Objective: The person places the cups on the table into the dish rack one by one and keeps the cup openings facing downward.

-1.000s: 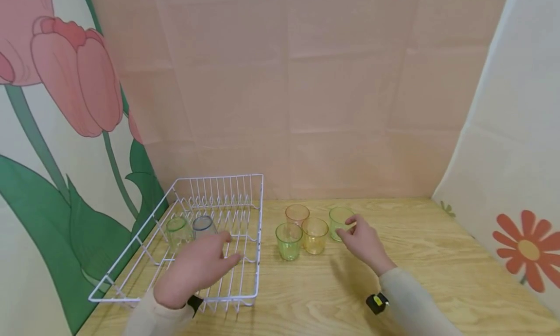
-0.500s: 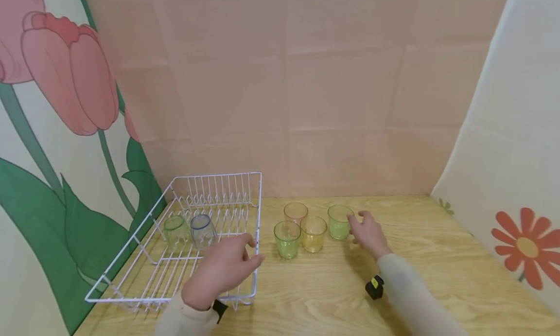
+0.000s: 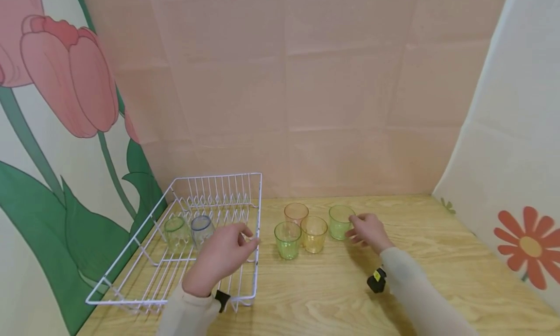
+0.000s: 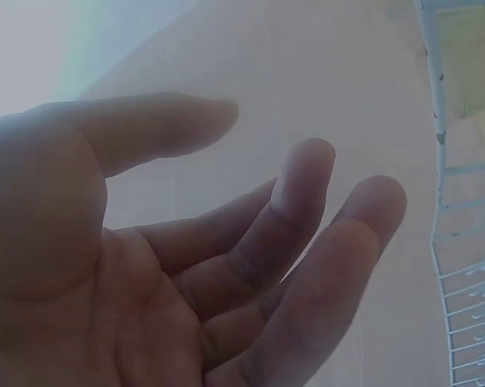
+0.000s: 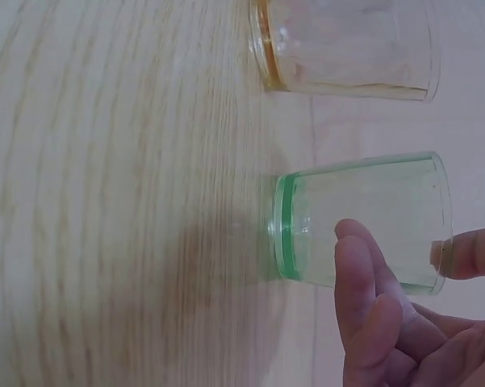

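Green glass point(image 3: 340, 222) in the head view stands upright on the counter point(image 3: 302, 297), nearest our right hand point(image 3: 369, 232); our left hand point(image 3: 220, 258) hangs near the dish rack point(image 3: 218, 176). The left wrist view shows it relaxed and empty. In the right wrist view, our bent fingers point(image 5: 357, 278) meet the glass; whether they grip, we cannot tell.

four cups point(image 3: 314, 238) stand right of the rack point(image 3: 218, 175).

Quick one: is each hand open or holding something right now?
Left hand: open, fingers loosely bent, holding nothing.
Right hand: fingers at the rightmost green glass; whether they hold it yet cannot be told.
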A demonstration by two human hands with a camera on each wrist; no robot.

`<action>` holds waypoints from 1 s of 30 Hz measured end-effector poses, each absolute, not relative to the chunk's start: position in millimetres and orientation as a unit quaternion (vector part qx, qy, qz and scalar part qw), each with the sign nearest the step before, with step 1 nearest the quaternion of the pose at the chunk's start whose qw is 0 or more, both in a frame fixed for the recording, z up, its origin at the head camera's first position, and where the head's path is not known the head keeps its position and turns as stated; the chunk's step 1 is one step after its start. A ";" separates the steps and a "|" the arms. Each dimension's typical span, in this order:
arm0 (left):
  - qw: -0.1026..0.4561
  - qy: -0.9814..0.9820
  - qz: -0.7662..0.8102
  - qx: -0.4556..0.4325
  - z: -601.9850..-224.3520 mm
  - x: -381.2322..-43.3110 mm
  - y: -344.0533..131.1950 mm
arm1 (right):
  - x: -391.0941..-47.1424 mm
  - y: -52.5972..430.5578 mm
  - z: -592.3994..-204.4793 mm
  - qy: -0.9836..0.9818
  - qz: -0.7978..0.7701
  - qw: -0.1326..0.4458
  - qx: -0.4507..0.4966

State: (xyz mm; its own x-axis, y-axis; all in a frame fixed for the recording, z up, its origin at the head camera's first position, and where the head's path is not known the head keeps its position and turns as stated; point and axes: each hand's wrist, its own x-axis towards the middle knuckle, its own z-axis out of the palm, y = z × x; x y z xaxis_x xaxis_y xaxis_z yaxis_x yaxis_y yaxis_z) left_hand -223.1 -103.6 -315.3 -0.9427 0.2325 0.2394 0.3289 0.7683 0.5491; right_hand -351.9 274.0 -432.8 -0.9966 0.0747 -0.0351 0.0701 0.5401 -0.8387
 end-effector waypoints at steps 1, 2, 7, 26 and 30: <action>0.080 -0.937 -0.307 -0.149 -315.8 -223.7 -103.5 | -351.8 274.3 -432.5 -0.877 0.478 0.002 -0.040; 0.081 -0.936 -0.307 -0.150 -316.4 -224.3 -103.3 | -351.6 274.4 -432.1 -0.877 0.478 0.001 -0.040; 0.080 -0.935 -0.306 -0.162 -320.4 -227.2 -102.2 | -350.4 274.5 -430.2 -0.878 0.478 -0.001 -0.040; 0.061 -0.933 -0.317 -0.161 -316.9 -222.3 -101.7 | -332.7 273.3 -403.6 -0.891 0.453 0.031 -0.030; 0.079 -0.930 -0.319 -0.164 -314.5 -220.1 -98.1 | -327.1 266.7 -391.8 -0.891 0.452 0.042 -0.021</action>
State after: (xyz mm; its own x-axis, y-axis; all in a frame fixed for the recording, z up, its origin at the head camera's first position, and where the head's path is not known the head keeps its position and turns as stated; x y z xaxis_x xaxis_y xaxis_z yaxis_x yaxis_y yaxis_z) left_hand -220.1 -98.1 -314.5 -0.9336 0.2549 0.2521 0.3559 0.7421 0.5679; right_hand -327.1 266.7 -391.8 -0.9956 0.0750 0.0568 -0.0016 0.5898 -0.8076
